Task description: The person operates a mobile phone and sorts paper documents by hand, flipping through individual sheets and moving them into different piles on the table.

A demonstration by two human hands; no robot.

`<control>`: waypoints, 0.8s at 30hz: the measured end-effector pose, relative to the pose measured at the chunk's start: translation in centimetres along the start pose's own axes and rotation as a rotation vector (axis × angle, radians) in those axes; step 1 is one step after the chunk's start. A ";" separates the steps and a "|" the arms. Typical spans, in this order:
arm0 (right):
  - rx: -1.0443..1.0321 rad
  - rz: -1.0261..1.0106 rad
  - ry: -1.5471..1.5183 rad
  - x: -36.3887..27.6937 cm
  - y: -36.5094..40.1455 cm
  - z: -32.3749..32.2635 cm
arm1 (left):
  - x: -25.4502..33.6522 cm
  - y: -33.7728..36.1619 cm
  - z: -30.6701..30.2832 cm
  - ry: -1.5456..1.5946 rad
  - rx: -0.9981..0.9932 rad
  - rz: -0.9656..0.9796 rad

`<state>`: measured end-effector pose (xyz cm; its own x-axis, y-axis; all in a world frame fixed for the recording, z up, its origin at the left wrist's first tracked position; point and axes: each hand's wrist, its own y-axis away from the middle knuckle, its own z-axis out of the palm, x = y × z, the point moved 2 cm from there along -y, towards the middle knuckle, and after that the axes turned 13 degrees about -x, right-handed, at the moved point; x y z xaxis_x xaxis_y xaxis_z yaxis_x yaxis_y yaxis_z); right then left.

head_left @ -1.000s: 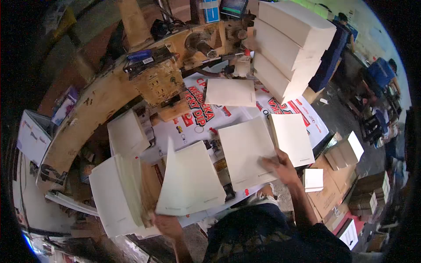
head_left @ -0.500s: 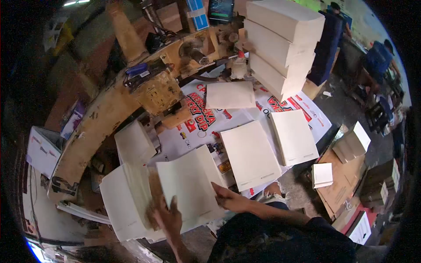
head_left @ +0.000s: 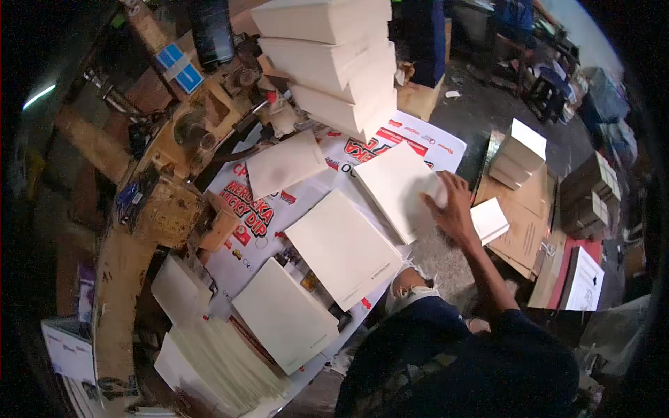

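My right hand (head_left: pixel 453 209) reaches over the right edge of a thick stack of cream-coloured paper (head_left: pixel 397 191), thumb and fingers apart, fingertips right at its corner. My left hand is out of view. To the left of that stack lies another cream stack (head_left: pixel 348 251), with a small printed line near its lower edge. A third cream stack (head_left: pixel 286 317) lies nearer to me. Beside it, a spread of fanned paper sheets (head_left: pixel 216 362) covers the lower left. Further back lies a single cream piece (head_left: pixel 286 164).
Tall piled blocks of paper (head_left: pixel 327 63) stand at the back. A printed poster sheet (head_left: pixel 237 202) lies beneath the stacks. A worn wooden machine frame (head_left: pixel 125 292) curves along the left. On the right, flattened cardboard (head_left: pixel 523 230) carries smaller paper blocks (head_left: pixel 519 157).
My right hand has moved from the near stack to the far right one. My left hand has left the view. The near stack now lies untouched, and my view has shifted right.
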<state>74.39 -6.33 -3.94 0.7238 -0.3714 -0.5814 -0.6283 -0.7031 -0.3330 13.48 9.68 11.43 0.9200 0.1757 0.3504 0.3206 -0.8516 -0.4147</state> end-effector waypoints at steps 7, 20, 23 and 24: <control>-0.004 0.149 0.235 3.2 1.1 0.4 | 7.6 3.8 0.8 0.126 -0.034 0.203; -0.171 0.261 -0.095 2.6 -1.2 -2.0 | 29.1 22.1 16.4 0.448 -1.129 1.024; -0.158 0.203 -0.060 2.7 -1.0 -1.5 | 27.9 20.4 17.3 0.544 -1.397 0.941; -0.160 0.212 -0.063 3.1 -1.2 -1.2 | 26.8 20.6 18.4 0.765 -1.358 0.794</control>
<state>77.71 -7.41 -4.41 0.5585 -0.4854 -0.6727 -0.7073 -0.7023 -0.0804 48.89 5.91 -3.23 0.3139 -0.3639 0.8769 -0.8829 -0.4516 0.1286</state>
